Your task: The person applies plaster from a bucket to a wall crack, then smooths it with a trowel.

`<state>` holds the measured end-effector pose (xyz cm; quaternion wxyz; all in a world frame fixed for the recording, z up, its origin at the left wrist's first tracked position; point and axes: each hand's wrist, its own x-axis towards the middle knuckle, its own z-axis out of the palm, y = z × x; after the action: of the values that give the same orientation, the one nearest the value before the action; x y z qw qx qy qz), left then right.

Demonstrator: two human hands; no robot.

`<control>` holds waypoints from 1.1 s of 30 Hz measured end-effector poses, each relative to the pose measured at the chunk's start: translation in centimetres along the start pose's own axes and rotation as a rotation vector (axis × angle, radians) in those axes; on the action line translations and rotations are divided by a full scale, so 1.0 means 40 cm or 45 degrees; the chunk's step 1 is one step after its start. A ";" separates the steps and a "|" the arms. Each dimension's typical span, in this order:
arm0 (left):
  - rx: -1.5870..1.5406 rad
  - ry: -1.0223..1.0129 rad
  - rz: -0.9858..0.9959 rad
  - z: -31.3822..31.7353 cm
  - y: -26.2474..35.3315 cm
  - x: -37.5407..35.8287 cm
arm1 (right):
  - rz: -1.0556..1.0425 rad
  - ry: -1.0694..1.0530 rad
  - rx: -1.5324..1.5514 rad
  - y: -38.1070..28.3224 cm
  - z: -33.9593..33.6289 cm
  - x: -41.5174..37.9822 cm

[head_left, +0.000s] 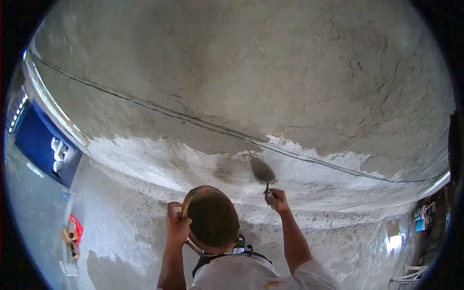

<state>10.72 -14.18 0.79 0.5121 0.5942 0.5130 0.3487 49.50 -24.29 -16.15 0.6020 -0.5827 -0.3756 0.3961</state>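
My left hand (177, 223) grips the rim of a round mortar pan (212, 217), tilted up against my front, its inside dark and wet-looking. My right hand (277, 199) is closed round the handle of a pointed trowel (262, 169). The trowel's blade, grey with mortar, overlaps the pale unplastered band (309, 181) low on the wall. Above that band the wall is covered in grey plaster (232, 63) with a ragged lower edge. A thin cord (193, 121) runs across the wall just above the trowel.
Cracks mark the plaster at the upper right. A blue panel (36, 137) with white objects stands at far left. On the left floor lie a red bag (76, 227) and cardboard pieces (67, 237). Blue-and-white packs (422, 218) and a pale rack (408, 275) are at right.
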 end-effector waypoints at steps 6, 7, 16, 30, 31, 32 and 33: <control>0.042 0.039 0.027 -0.036 -0.030 -0.004 | -0.044 -0.145 -0.116 -0.161 0.039 -0.014; 0.020 0.041 0.026 -0.039 -0.035 -0.003 | -0.039 -0.139 -0.119 -0.191 0.051 0.005; 0.092 0.086 0.058 -0.073 -0.065 0.016 | -0.180 -0.108 -0.002 -0.209 0.096 0.096; 0.185 0.002 -0.001 -0.106 -0.061 0.045 | -0.145 -0.054 0.290 -0.041 0.153 -0.008; 0.170 -0.006 -0.010 -0.105 -0.058 0.046 | -0.201 -0.051 0.308 -0.084 0.170 0.014; 0.176 -0.013 -0.006 -0.104 -0.057 0.049 | -0.158 -0.039 0.281 -0.113 0.168 0.044; 0.175 0.001 -0.027 -0.103 -0.057 0.051 | -0.115 -0.030 0.254 -0.127 0.164 0.062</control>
<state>6.75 -11.30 -0.67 0.4735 0.6223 0.5423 0.3074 44.72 -19.41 -10.83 0.6697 -0.4978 -0.3671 0.4110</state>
